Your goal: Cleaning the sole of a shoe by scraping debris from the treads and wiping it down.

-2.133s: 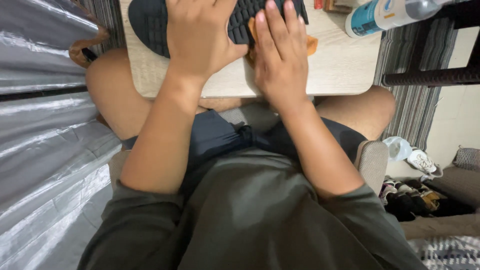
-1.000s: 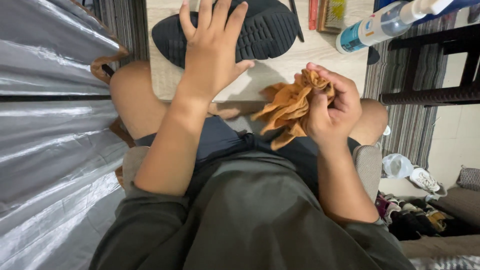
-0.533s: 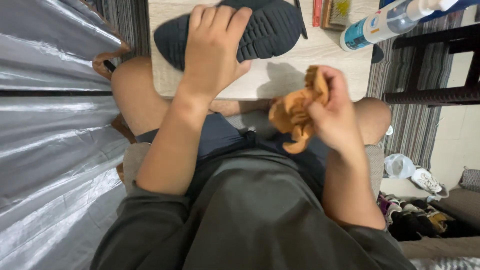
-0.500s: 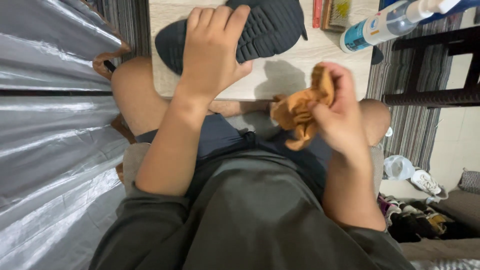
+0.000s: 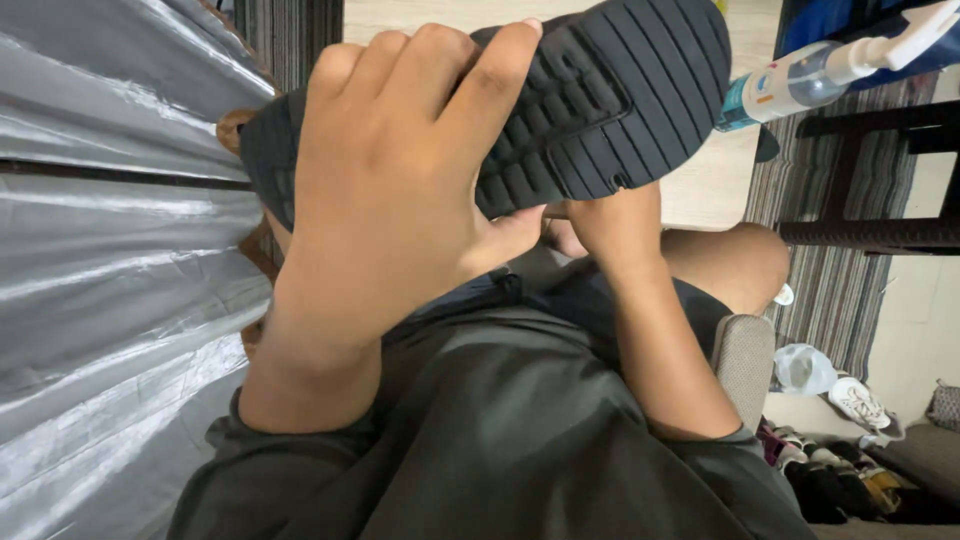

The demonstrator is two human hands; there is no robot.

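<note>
My left hand [image 5: 390, 200] grips a black shoe [image 5: 610, 100] around its middle and holds it up close to the camera, the ridged sole facing me. My right hand [image 5: 615, 225] is tucked under the shoe's heel end; its fingers are hidden behind the sole, and no orange cloth shows. I sit with bare knees in dark shorts and a dark green shirt.
A light wooden table [image 5: 705, 185] lies beyond my knees, with a white and teal spray bottle [image 5: 810, 75] at its right. Silver sheeting [image 5: 110, 250] fills the left. A black frame [image 5: 880, 232] stands on a striped rug; several shoes [image 5: 860, 400] lie at lower right.
The shoe has been lifted off the table toward the camera in my left hand. My right hand, which held a crumpled orange cloth, has gone under the shoe and the cloth is out of sight.
</note>
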